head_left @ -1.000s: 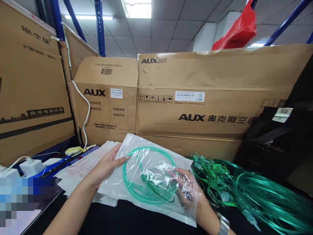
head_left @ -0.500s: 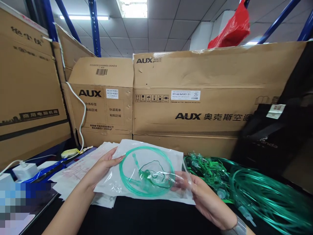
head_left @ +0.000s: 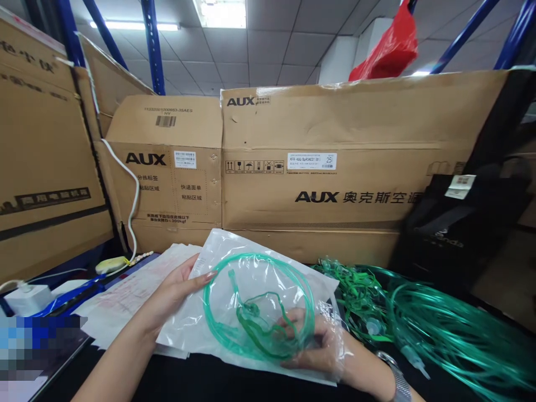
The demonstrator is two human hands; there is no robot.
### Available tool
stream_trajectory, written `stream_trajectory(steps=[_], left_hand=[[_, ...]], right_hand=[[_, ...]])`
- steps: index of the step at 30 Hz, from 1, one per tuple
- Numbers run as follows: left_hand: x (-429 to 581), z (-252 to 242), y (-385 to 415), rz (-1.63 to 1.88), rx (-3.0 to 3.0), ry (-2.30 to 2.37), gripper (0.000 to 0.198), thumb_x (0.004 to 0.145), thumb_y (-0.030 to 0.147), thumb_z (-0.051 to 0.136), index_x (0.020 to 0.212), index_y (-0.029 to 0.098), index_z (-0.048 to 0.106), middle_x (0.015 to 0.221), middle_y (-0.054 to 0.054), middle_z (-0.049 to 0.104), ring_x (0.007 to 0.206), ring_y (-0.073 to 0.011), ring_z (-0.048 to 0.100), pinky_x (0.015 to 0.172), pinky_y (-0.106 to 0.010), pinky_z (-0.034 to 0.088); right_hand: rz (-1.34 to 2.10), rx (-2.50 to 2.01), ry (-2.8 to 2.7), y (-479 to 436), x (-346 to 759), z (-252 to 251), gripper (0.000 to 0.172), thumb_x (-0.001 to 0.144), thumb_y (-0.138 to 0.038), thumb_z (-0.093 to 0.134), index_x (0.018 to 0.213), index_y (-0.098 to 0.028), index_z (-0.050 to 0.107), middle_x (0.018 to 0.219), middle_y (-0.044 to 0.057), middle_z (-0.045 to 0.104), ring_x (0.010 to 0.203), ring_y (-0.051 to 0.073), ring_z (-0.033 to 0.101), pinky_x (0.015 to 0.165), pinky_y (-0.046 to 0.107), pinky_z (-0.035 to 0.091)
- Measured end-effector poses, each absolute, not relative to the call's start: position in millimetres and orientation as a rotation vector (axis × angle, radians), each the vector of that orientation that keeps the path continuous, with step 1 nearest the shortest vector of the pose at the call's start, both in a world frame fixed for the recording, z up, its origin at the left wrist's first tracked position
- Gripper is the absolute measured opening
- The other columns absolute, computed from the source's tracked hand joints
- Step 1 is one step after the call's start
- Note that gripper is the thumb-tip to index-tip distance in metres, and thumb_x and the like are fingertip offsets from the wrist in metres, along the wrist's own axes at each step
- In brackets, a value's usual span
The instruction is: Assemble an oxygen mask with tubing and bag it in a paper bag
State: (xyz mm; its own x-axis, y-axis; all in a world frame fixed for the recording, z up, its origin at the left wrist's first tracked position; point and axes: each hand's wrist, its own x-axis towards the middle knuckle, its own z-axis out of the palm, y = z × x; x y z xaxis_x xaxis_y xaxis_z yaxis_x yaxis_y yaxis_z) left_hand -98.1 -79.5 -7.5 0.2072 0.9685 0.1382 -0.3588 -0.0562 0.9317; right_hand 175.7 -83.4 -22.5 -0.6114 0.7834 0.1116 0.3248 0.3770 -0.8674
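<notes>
Between my hands is a clear-fronted plastic bag (head_left: 190, 312) with a white back. Inside it lies coiled green oxygen tubing (head_left: 208, 312), a wide loop with thinner dark green strands and small fittings in its middle. My left hand (head_left: 184, 287) grips the bag's left edge, thumb on the front and the other fingers behind. At the opposite end, my right hand (head_left: 314, 340) reaches into the bag through its opening. Its fingers are curled round the right part of the tubing, seen through the plastic.
White paper bags (head_left: 121, 296) lie stacked at left. To the right are tangled small green tubing pieces (head_left: 360, 301) and a large green tubing bundle (head_left: 444, 324). Cardboard boxes (head_left: 259, 209) and a black bag (head_left: 452, 229) stand behind. A white charger (head_left: 29, 298) sits far left.
My right hand has gone deeper into the bag, and the strands inside have shifted. The bag's right end now hangs lower and farther right. My left hand keeps its grip.
</notes>
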Motion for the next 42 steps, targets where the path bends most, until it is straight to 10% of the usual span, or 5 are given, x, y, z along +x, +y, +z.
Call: stream_trajectory(steps=[27,42], left_hand=[[-101.0,-7.6,-77.1,1.276,1.056,0.773,0.049,0.074,0.020,0.064,0.120,0.016,0.048,0.103,-0.012,0.066,0.088,-0.0279,0.064,0.069,-0.033,0.051],[-95.1,-0.3,-88.8,1.283,0.851,0.915,0.057,0.070,0.029,0.068,0.123,0.021,0.048,0.098,-0.007,0.070,0.090,-0.0265,0.064,0.077,-0.034,0.050]], right_hand=[[1.803,-0.708,-1.078,-72.7,179.6,-33.9,0.017,0.077,-0.026,0.065,0.085,-0.013,0.059,0.076,0.008,0.069,0.075,0.018,0.067,0.065,0.026,0.054],[1.745,-0.663,-1.452,-75.0,182.3,-32.0,0.071,0.075,-0.035,0.066,0.134,-0.030,0.027,0.105,0.005,0.061,0.090,0.019,0.061,0.081,0.033,0.047]])
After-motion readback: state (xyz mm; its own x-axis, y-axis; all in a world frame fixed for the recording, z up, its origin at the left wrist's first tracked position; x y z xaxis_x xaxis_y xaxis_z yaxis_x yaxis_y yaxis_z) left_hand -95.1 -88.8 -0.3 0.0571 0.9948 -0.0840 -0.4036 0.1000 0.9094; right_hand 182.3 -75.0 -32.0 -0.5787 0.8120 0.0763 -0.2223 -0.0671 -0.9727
